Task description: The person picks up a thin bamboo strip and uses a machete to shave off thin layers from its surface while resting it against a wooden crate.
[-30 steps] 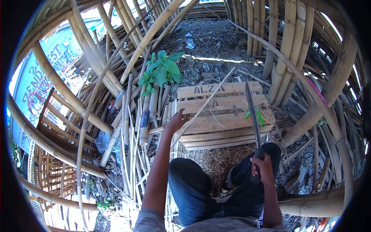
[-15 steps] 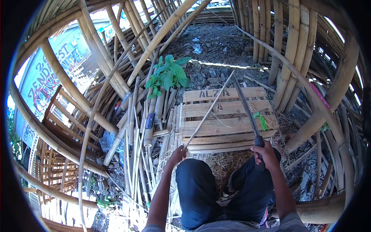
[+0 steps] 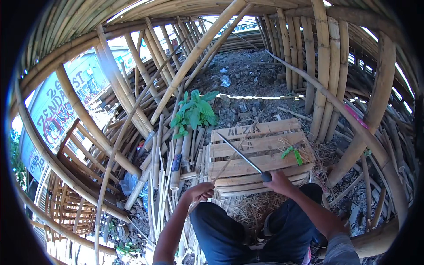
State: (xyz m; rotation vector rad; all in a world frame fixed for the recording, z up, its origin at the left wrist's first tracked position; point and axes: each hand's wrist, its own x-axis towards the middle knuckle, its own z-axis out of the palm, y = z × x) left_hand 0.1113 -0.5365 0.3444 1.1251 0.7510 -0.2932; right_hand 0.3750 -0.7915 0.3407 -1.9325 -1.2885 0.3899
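Note:
My left hand point(image 3: 202, 191), beside my left knee, is closed around the lower end of a thin bamboo strip point(image 3: 230, 157). The strip slants up and right over the slatted wooden crate point(image 3: 234, 168). My right hand point(image 3: 280, 182) grips the dark handle of a machete point(image 3: 240, 153) above the crate's front right part. Its long blade points up and left, and overlaps the strip in this view. Bright green pieces point(image 3: 293, 154) lie on the crate's right side.
Split bamboo strips point(image 3: 158, 194) lie left of the crate, near a phone point(image 3: 176, 162) resting on bamboo. A leafy plant point(image 3: 194, 112) grows behind them. Bamboo poles point(image 3: 324, 75) stand on the right, and straw point(image 3: 269, 202) covers the ground by my feet.
The machete has swung from pointing steeply up to pointing left across the strip, and my right hand has moved left. The view has tilted slightly upward.

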